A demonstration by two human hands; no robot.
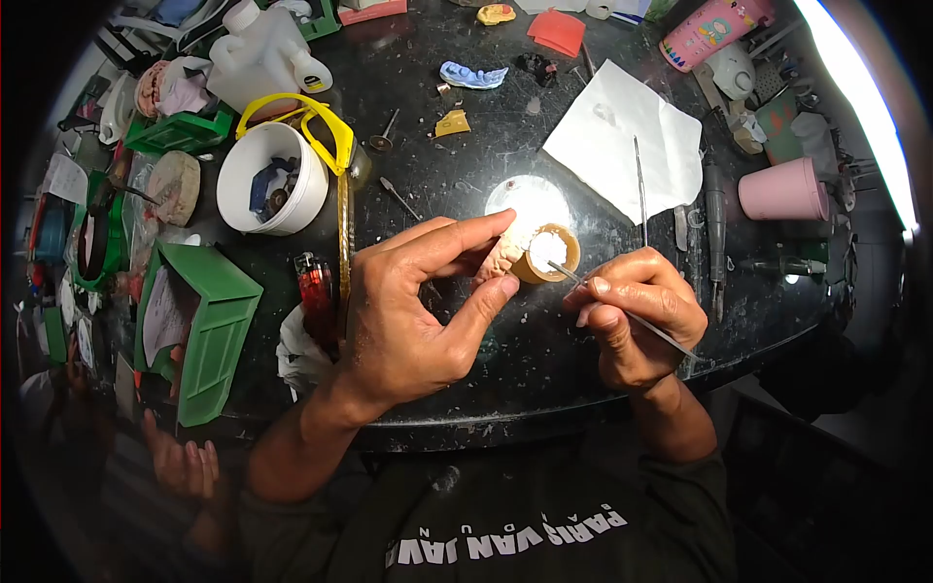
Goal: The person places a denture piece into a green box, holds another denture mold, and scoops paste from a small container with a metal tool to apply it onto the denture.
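Observation:
Between its fingertips and thumb, my left hand (418, 296) holds a pale dental model (501, 255) at the left side of a small yellowish cup (570, 255). White material (547, 253) shows inside the cup. My right hand (646, 316) is closed around a thin metal tool (646, 325), whose tip is over the cup's opening. A bright white round piece (530, 199) lies just behind the cup, partly washed out by glare.
White paper (632, 141) with another thin tool lies behind my right hand. A white tub (298, 199), yellow glasses (335, 146) and green bins (209, 330) stand left. A pink cup (782, 189) is at right. Another person's hand (185, 462) shows at lower left.

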